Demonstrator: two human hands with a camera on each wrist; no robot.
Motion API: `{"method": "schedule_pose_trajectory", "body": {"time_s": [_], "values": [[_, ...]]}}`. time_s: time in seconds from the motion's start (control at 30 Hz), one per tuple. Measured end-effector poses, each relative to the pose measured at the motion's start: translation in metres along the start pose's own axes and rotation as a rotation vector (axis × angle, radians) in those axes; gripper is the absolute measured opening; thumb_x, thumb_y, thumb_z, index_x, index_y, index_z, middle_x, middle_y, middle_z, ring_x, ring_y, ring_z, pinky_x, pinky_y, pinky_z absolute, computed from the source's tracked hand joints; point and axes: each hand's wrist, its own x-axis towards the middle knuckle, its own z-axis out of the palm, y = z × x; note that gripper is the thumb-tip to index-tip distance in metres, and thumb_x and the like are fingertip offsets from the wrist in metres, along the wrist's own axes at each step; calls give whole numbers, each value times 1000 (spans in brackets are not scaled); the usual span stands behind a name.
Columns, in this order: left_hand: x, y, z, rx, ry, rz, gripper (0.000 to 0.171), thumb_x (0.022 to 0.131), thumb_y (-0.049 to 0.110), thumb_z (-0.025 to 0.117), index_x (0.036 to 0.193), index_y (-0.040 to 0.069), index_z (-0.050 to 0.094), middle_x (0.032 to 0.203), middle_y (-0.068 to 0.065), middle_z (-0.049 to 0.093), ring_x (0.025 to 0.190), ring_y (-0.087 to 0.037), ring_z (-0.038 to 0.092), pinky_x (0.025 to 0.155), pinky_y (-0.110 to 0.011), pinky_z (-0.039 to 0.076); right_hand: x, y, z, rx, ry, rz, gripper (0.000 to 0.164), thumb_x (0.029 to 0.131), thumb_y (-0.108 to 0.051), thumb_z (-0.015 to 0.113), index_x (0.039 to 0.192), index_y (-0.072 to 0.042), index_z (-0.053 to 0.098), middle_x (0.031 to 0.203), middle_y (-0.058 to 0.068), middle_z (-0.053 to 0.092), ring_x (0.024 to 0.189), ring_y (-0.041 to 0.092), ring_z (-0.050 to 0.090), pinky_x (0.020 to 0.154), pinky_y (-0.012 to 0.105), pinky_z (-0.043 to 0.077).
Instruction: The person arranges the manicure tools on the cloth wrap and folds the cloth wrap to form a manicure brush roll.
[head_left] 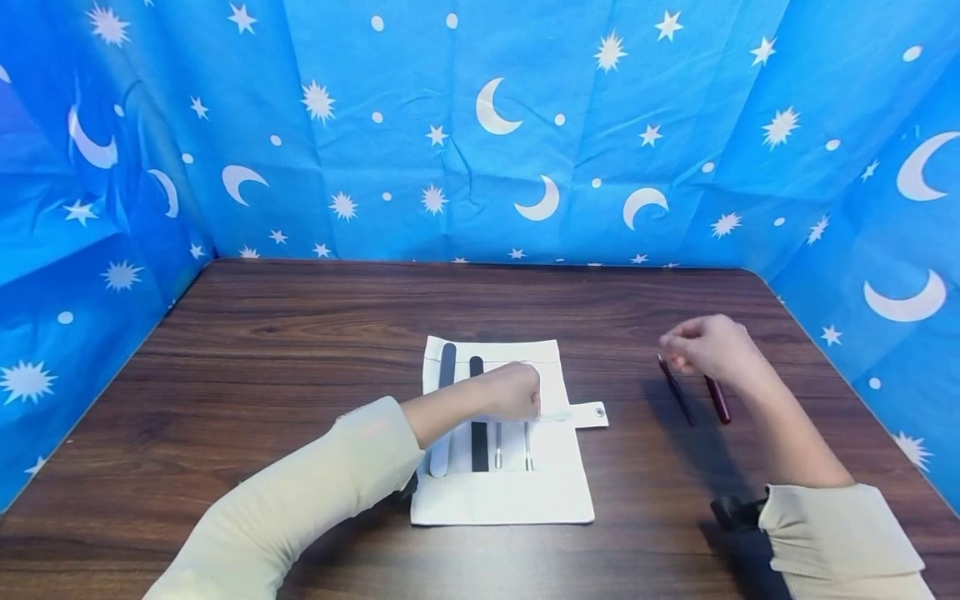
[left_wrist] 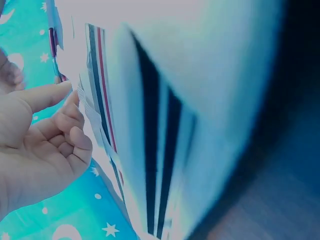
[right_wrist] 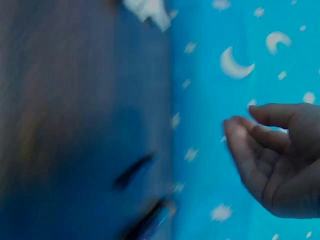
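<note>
Pouch [head_left: 502,502] under left fingers [head_left: 531,392], grip unclear, dark sticks [head_left: 718,402] below loosely parted right fingers [head_left: 681,343]

Head view looks forward-down; close wrist views share the backdrop [head_left: 420,67]

I see a white case [head_left: 502,502] lying flat and open on the worktop [head_left: 300,333], long thin tools [head_left: 441,454] inside. Two dark sticks [head_left: 717,402] lie to its right.

Dark wood-grain table [head_left: 300,350] — white pouch [head_left: 502,502] lying flat near the middle; right of it — thin dark stick [head_left: 678,393] beside dark red stick [head_left: 717,401].
</note>
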Motion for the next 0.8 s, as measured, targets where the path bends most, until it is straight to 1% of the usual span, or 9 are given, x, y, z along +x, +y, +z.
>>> {"method": "schedule_pose_trajectory", "body": {"time_s": [0.13,0.23,0.33,0.43,0.5,0.63,0.8], "values": [[3,1,3,14,-7,-34,45,82,-1,56,46,15,34,40,8,26,37,-4,25,43,-17,25,7,27,9,-41,-120,56,24,89,-15,57,92,7,65,69,3,63,64,12,60,60,29,52],[3,2,3,13,-10,-37,45,81,-3,53,46,15,32,40,7,25,37,-5,24,44,-17,25,11,36,17,-61,-164,103,16,86,-14,62,81,1,62,66,3,60,61,11,58,58,28,51],[4,2,3,26,-21,-13,45,82,-4,50,47,15,29,41,7,23,37,-5,22,45,-18,25,13,39,23,-53,-158,143,12,83,-9,63,76,-1,57,63,4,58,58,11,58,56,28,51],[5,1,3,46,-29,20,46,83,-4,48,47,15,28,41,7,23,38,-5,22,47,-18,26,14,39,26,-29,-142,172,9,81,-3,62,78,1,55,62,7,58,57,12,58,55,28,52],[6,0,3,52,-36,29,46,83,-5,48,47,15,28,41,7,23,38,-6,23,48,-19,26,15,39,27,-20,-136,184,8,80,-1,61,78,2,54,61,7,57,55,12,58,55,28,52],[5,-2,3,50,-31,45,46,82,-6,48,46,15,28,41,7,24,38,-6,23,49,-19,27,17,39,28,-30,-134,191,8,79,-1,61,81,5,57,59,6,58,54,12,59,55,28,52],[4,-4,4,38,-22,64,46,81,-7,49,46,15,28,41,8,23,39,-6,23,49,-19,27,18,38,28,-59,-131,197,9,81,-6,60,78,2,58,60,6,59,53,12,59,55,28,52]]}}
